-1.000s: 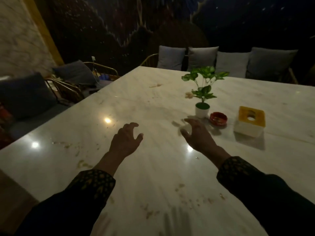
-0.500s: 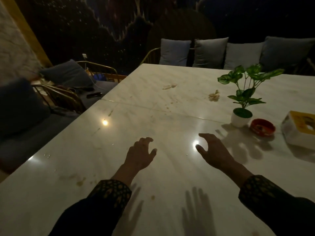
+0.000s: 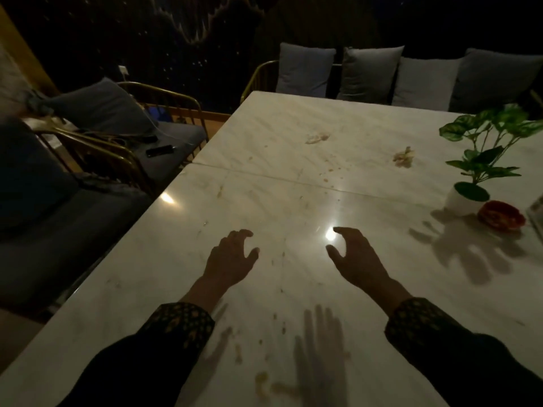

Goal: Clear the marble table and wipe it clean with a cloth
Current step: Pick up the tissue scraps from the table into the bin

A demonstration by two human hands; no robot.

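Marble table (image 3: pixel 293 118) fills my view, and nothing on it is in my grasp. My left hand (image 3: pixel 230 259) hovers over the near slab with its fingers loosely curled and apart, gripping nothing; my right hand (image 3: pixel 357 257) hangs the same way, fingers relaxed and empty, thumb pointing inward beside a bright glare spot. I cannot tell whether either palm touches the stone.

Outward from the fingertips, the things to clear all lie ahead and to the right. The red ashtray (image 3: pixel 501 215) sits just beside the potted plant (image 3: pixel 465 198), both well right of my right hand and slightly farther away; the left hand is clearly the more distant of the two. I judge the right hand the natural one to reach them, moving rightward and a little forward.

Beyond the seam that crosses the table, two crumpled scraps lie on the far slab: the nearer scrap (image 3: pixel 404 156) ahead-right of my right hand, the far scrap (image 3: pixel 316 138) almost straight ahead between both hands. Brownish smears (image 3: pixel 263 383) sit close to my sleeves. No cloth shows anywhere.
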